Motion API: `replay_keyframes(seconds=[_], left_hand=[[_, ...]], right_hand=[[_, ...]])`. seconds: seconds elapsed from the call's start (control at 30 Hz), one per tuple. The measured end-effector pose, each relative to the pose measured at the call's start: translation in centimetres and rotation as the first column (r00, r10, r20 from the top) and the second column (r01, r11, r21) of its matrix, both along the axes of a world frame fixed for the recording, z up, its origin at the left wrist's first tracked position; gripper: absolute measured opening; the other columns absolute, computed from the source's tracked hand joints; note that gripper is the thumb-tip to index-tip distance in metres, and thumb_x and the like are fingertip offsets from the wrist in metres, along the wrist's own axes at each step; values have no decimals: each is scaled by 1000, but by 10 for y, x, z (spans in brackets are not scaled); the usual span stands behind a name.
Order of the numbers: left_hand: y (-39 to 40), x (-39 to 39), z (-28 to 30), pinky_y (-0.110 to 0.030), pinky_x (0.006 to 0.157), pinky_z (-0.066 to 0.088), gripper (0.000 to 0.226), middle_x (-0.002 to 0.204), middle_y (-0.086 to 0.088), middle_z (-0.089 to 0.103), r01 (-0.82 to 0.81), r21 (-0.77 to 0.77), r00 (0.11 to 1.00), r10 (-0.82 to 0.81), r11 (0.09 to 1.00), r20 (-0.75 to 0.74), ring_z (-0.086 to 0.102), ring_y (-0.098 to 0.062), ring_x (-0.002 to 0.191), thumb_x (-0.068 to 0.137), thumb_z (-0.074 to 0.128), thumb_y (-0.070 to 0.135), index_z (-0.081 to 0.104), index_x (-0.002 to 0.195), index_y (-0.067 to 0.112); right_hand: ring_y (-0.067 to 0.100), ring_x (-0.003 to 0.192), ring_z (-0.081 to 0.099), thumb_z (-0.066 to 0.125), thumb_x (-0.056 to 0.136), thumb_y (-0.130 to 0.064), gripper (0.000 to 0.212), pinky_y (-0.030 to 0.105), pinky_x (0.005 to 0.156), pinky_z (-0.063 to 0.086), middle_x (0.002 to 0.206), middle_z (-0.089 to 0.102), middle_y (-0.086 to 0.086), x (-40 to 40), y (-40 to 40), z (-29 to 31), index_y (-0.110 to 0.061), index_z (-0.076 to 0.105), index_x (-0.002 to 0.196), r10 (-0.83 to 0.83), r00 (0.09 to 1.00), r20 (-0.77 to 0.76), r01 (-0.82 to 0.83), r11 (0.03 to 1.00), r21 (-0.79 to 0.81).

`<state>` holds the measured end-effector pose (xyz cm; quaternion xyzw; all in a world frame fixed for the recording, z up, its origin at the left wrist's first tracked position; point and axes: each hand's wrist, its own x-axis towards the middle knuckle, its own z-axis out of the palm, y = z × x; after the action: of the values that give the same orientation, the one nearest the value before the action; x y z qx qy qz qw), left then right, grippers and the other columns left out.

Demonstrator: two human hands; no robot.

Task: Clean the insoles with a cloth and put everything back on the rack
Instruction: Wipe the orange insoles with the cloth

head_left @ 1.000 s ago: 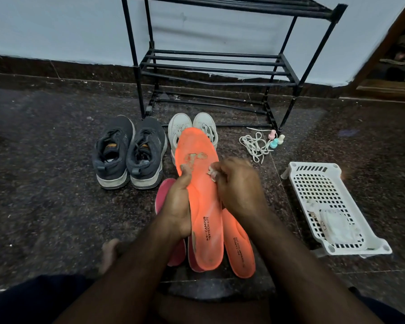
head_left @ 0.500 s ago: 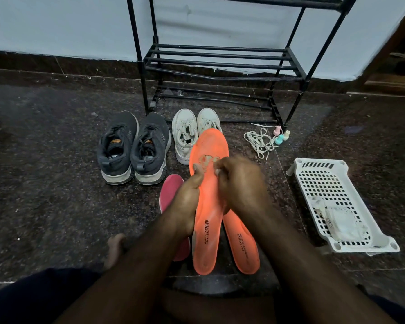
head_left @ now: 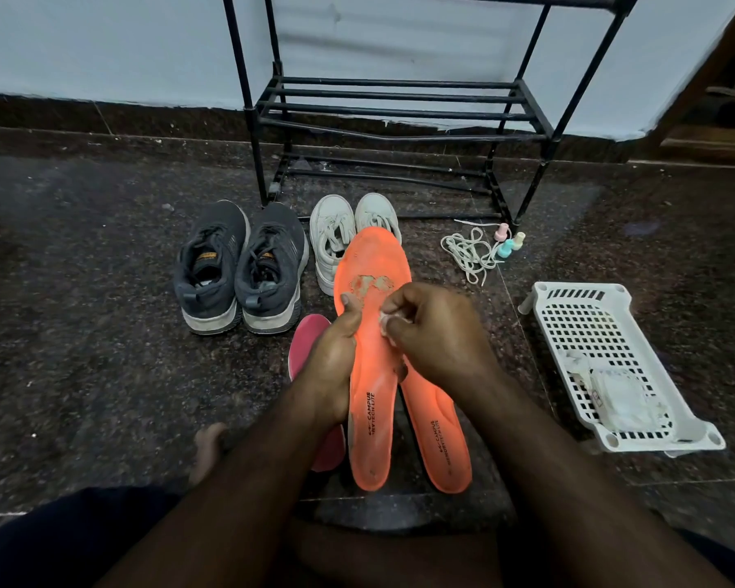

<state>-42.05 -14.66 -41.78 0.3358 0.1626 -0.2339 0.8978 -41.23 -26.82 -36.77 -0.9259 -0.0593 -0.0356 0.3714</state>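
The orange insole (head_left: 372, 375) is held up off the floor in front of the person, toe end toward the rack; a worn, flaky patch shows near its forefoot, and pale smears run down its middle, so by the look of it the wiping of this one is only partly done. The left hand (head_left: 329, 367) grips its left edge, thumb on the top face; the right hand (head_left: 431, 328) has its fingers curled round a small white cloth (head_left: 386, 324) and presses it against the insole's right side, just below the worn patch.

A second orange insole (head_left: 440, 435) lies flat on the floor just beside the held one, partly under it; a pink insole (head_left: 304, 345) lies to the left, mostly hidden behind the left hand; whether either has been cleaned I cannot tell.

Farther out, a grey pair of shoes (head_left: 240, 269) and a white pair of shoes (head_left: 336, 235) stand on the floor before the black rack (head_left: 399, 108), whose visible shelves carry nothing; loose laces (head_left: 469, 252) and small pastel bottles (head_left: 508, 244) lie near its right foot; a white basket (head_left: 569, 299) with a pale packet sits well to the right. So I judge the putting-back wholly left to do.
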Motion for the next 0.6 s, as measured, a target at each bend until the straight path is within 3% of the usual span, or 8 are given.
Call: replay_keyframes(seconds=[0.07,0.17,0.23,0.4,0.53,0.6], left_hand=[[0,0,-1,-38,69,50,67,98,-14,67,15,-24,1000,-15,1000,0,62,-27,81,105,27,57,76,105,11],[1,-4,3,-31,55,52,64,103,-14,68,81,-46,996,-80,996,24,68,-25,75,104,27,60,59,133,12],[1,-5,5,-30,54,52,67,103,-13,68,112,-57,993,-109,992,50,68,-25,76,101,29,63,59,132,12],[-1,-4,6,-33,57,52,56,92,-12,67,117,-13,992,-117,993,38,58,-28,75,95,40,57,67,112,12],[-1,-5,4,-30,55,53,67,102,-13,65,132,-53,991,-130,990,35,68,-25,73,98,34,63,56,135,11],[0,-5,6,-30,55,52,66,99,-14,65,136,-53,990,-135,989,39,67,-25,68,95,39,62,58,131,10]], right_hand=[[9,69,67,67,80,-12,11,35,69,56,76,70,-7,2,-3,2,-22,68,86,-46,999,28,44,996,76],[10,68,64,61,84,-11,13,36,64,56,82,66,-8,9,-11,6,-22,64,90,-179,971,157,171,983,68],[13,68,65,59,84,-9,16,39,64,57,84,65,-9,9,-12,8,-22,63,93,-166,973,159,158,986,61],[11,71,67,62,79,-11,20,41,71,59,77,67,-11,6,-8,5,-26,65,91,-36,999,-38,39,996,80],[5,65,63,64,83,-9,18,31,63,57,79,65,-10,7,-15,13,-26,61,90,-133,989,59,128,989,80],[6,64,64,62,85,-10,17,31,64,57,80,64,-11,6,-15,15,-25,60,92,-118,991,63,114,992,61]])
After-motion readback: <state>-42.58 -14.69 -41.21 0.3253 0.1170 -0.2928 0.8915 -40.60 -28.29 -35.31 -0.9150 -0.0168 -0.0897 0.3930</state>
